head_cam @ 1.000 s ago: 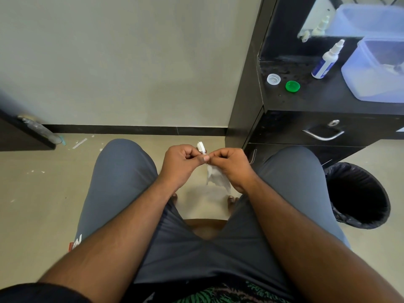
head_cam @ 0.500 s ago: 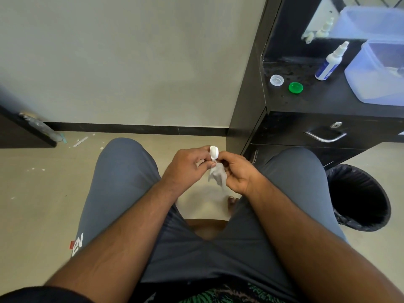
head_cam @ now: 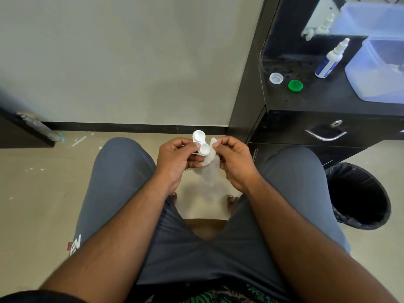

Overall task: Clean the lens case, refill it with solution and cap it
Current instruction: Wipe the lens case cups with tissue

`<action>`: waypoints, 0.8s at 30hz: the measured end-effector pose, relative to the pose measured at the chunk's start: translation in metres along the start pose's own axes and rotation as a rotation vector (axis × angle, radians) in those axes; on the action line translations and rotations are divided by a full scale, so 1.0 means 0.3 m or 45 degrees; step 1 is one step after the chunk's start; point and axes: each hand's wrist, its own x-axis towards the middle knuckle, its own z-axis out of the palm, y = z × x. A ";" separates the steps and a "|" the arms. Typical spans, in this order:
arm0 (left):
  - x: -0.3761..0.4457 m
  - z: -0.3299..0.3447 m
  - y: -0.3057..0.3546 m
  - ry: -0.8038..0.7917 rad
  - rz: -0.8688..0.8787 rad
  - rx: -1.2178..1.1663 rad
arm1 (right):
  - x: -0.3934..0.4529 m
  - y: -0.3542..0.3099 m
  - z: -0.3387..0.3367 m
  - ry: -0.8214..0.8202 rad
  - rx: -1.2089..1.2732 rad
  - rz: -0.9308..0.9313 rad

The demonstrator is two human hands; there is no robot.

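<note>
A white two-well lens case (head_cam: 201,143) stands uncapped between my knees, its open wells facing me. My left hand (head_cam: 176,159) grips it from the left with thumb and fingers. My right hand (head_cam: 234,159) pinches a white tissue (head_cam: 211,168) that hangs down just right of the case and partly behind it. On the black cabinet top (head_cam: 310,101) lie a clear cap (head_cam: 276,78) and a green cap (head_cam: 295,85). A white solution bottle (head_cam: 329,61) with a blue label stands behind them.
A translucent blue plastic box (head_cam: 378,71) sits at the cabinet's right. A drawer with a metal handle (head_cam: 325,136) is below the top. A black lined bin (head_cam: 358,195) stands on the floor by my right knee. A door handle (head_cam: 37,127) juts in at left.
The case has turned so both open wells face me. My right hand has drawn the tissue out of the case and a little to the right; my hands have moved apart.
</note>
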 end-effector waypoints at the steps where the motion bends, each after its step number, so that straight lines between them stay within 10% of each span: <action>1: 0.002 0.000 -0.001 -0.005 -0.016 -0.012 | 0.000 0.000 -0.002 0.019 -0.008 -0.016; 24: -0.001 0.011 -0.029 0.024 -0.114 0.021 | 0.017 0.020 -0.017 0.084 -0.055 0.180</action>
